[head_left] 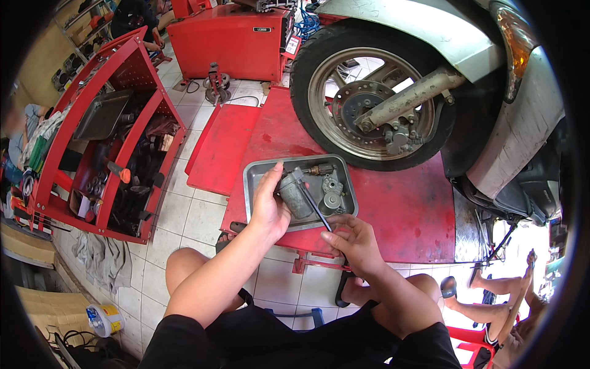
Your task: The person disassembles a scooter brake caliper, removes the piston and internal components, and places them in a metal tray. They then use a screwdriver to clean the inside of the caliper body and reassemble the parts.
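Note:
My left hand (pixel 271 202) is wrapped round the side of a dull grey cylindrical motor housing (pixel 296 195), holding it tilted above a metal tray (pixel 249 195). Between the thumb and fingers of my right hand (pixel 353 241) is a slim dark rod-like tool (pixel 319 213). Its far end reaches the upper side of the housing; whether the tip goes inside is hidden. Lying in the tray are an armature (pixel 321 169) with copper-coloured windings, a small grey cast part (pixel 332 184) and a round metal cap (pixel 332 202).
The tray rests on a red lift platform (pixel 399 209), beside a scooter's front wheel (pixel 302 92). To the left stands a red tool cart (pixel 104 212) with tools and trays. Further off are a red cabinet (pixel 227 49) and a crouching person (pixel 132 21). Another person's legs (pixel 491 313) show at right.

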`<state>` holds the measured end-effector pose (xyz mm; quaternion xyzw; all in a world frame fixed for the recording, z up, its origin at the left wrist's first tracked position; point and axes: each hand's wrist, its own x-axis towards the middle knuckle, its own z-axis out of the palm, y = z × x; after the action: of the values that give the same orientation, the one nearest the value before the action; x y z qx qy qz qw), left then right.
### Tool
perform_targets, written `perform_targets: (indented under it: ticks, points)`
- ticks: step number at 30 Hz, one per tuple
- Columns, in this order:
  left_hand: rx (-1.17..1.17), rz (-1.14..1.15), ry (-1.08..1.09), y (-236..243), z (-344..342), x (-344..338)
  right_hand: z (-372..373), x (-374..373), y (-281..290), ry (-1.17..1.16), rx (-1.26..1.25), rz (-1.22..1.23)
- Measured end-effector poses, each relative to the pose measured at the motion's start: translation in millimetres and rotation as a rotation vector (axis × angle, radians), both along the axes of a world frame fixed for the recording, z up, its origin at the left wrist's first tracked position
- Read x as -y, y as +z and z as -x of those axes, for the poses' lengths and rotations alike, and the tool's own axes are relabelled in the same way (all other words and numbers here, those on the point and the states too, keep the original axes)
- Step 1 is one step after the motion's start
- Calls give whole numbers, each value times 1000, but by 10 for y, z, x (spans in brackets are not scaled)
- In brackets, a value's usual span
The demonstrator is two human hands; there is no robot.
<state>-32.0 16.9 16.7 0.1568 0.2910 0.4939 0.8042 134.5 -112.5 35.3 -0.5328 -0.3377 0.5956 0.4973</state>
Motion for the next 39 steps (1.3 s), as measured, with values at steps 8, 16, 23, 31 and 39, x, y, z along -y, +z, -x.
perform_targets:
  ticks: [8,16,23,31,39]
  points:
    - [14,-1,-17,23,14,8,-5,-3,28,-44,8,10]
    - [1,5,-26,17,3,28,51,20,20,-42,81,-35]
    - [7,14,-23,22,-4,30,32,-7,68,-94,68,44]
    - [3,8,-26,28,-14,37,73,29,53,-38,105,-46]
    - [18,5,-39,24,1,36,34,2,89,-95,44,51]
